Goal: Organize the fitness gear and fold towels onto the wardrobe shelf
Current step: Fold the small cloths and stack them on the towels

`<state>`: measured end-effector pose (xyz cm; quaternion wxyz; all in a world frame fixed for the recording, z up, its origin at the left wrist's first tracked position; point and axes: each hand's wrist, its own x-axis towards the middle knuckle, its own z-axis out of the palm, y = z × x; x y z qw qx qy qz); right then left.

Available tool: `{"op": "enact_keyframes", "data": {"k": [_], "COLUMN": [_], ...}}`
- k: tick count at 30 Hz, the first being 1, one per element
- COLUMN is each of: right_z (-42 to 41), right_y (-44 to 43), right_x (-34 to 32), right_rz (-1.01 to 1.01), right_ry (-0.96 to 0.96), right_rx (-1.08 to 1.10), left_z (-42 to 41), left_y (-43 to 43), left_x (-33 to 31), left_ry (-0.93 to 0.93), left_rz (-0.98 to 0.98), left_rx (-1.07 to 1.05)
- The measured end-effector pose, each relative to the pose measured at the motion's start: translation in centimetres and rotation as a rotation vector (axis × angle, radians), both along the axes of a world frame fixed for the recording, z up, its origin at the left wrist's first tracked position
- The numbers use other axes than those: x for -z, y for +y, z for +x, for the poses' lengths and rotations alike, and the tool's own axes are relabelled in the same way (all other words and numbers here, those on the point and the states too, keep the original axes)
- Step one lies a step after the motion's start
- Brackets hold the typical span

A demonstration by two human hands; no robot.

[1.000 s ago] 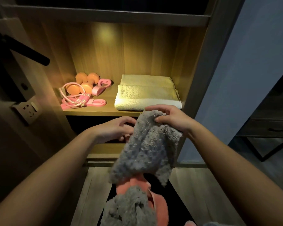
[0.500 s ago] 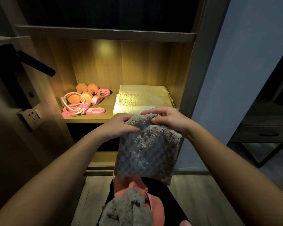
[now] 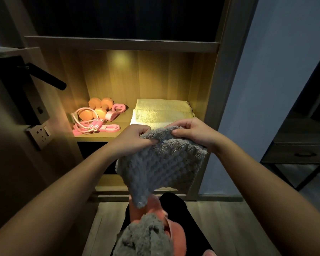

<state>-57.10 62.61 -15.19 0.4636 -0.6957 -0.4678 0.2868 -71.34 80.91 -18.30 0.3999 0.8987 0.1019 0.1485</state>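
Far left: a black door handle (image 3: pixel 44 75) above a wall socket (image 3: pixel 40 134). On the left part of the lit wardrobe shelf (image 3: pixel 96 138) lie orange dumbbells (image 3: pixel 98 108), with a pink jump rope (image 3: pixel 89 124) coiled in front and a pink heart-shaped ring (image 3: pixel 118 108) just beside them. The right part of the shelf carries folded cream towels (image 3: pixel 161 113). In front of the shelf edge, the left hand (image 3: pixel 135 139) and the right hand (image 3: pixel 190 132) are both clamped on the top edge of a grey towel (image 3: pixel 161 163), which hangs in the air between and below them. Beneath it lie a second grey towel (image 3: pixel 142 237) and a coral cloth (image 3: pixel 175 231). Far right: a dark drawer unit (image 3: pixel 301 154).
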Motion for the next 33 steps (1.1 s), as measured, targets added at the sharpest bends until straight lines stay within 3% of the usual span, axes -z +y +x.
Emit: {"op": "enact_keyframes", "data": {"k": [4, 7, 11, 13, 15, 18, 24, 28, 33], "right_z": [-0.2, 0.3, 1.3, 1.9, 2.6, 3.9, 6.0, 7.5, 10.7], "right_y": [-0.5, -1.0, -2.2, -2.9, -3.5, -4.4, -4.2, -2.2, 1.8], "right_x": [-0.2, -0.1, -0.1, 0.0, 0.2, 0.5, 3.2, 6.0, 8.2], "right_rz": [0.009, -0.028, -0.117, -0.133, -0.123, -0.096, 0.154, 0.196, 0.167], "right_ry": [-0.084, -0.26, -0.419, -0.473, -0.492, -0.451, -0.069, 0.05, 0.027], "right_rx": [0.047, 0.085, 0.102, 0.163, 0.259, 0.325, 0.513, 0.61, 0.758], "left_z": [-1.2, -2.3, -3.0, -3.3, -3.8, -4.2, -2.9, -0.4, 3.3], "left_y": [-0.2, 0.7, 2.8, 3.9, 4.8, 5.3, 5.5, 6.0, 8.3], "left_x": [-0.8, -1.7, -2.5, -2.5, -2.4, -2.1, 1.1, 3.6, 6.0], "left_ry": [-0.017, 0.003, 0.206, 0.269, 0.217, 0.05, -0.181, -0.22, -0.185], "left_rz": [0.079, 0.076, 0.449, 0.499, 0.414, 0.109, -0.47, -0.516, -0.453], "left_rx": [-0.027, -0.023, -0.017, -0.077, -0.147, -0.201, -0.385, -0.489, -0.562]}}
